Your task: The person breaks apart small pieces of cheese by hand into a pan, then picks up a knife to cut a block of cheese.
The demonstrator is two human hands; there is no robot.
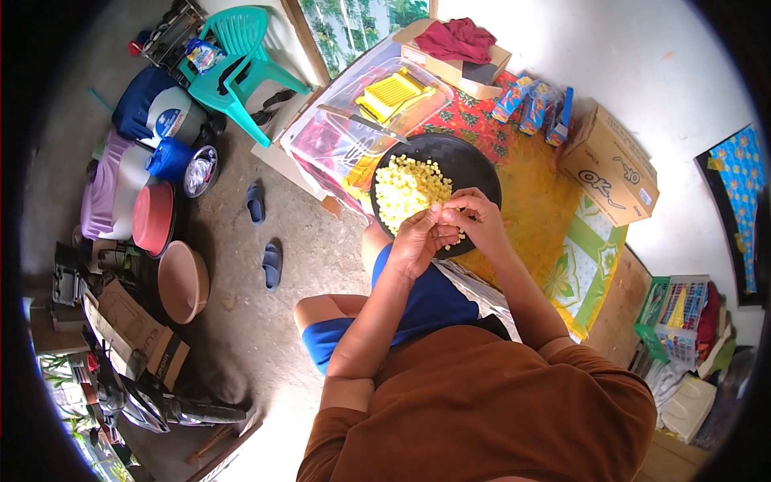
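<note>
A round black tray [474,165] holds a heap of small pale yellow cubes [409,189]. My left hand [418,241] is over the tray's near edge with its fingers closed. Beside it, my right hand [478,217] has its thumb and fingers pinched together, and the fingertips of both hands meet. Whatever is between them is too small to make out. A few loose cubes lie just beneath my hands. Behind the tray, a knife [361,122] rests across a clear plastic bin [317,149], which also bears a yellow slicer [393,95].
Cardboard box [606,165] and blue-red packets [534,108] stand on the patterned cloth at right. An open box with red cloth [458,40] is at the back. On the floor at left are slippers [271,265], basins [182,281] and a green chair [237,60].
</note>
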